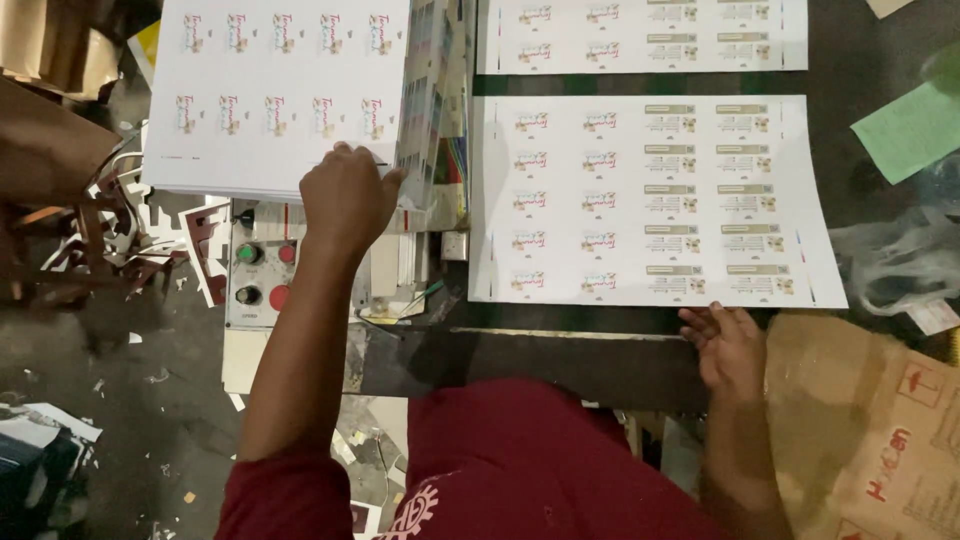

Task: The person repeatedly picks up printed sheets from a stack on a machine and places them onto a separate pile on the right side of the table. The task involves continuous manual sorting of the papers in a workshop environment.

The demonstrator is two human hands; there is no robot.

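Your left hand [348,195] is curled shut at the near right corner of the white printed sheet stack [275,95], fingers pinching the top sheet's edge, knuckles toward the camera. The stack lies up and left of that hand, spreading to the top of the view, small repeated label prints in rows on it. Left arm runs straight up from your red sleeve [285,495], forearm crossing over the grey control box [262,275], which sits just below the stack with green, red and black buttons. Just right of the left hand, a thin pile of colourful sheet edges [440,120] stands between the stack and the next sheet.

Your right hand [728,345] lies open and flat, palm down, fingers spread, holding nothing. Fingertips touch or nearly touch the near edge of the printed label sheet [650,200], can't tell which. That sheet lies flat on the dark work table [560,345], up and left of the right hand, rows of small labels on it. Another similar sheet [640,35] lies beyond it, apart by a narrow gap. Right forearm comes up from the bottom edge, wrist bent slightly inward.

Right of the right hand: a brown cardboard box [870,430] with red markings, touching or just beside the wrist. Far right, a green paper [910,130] and crumpled clear plastic [900,265]. Left, paper scraps [120,240] on the floor.
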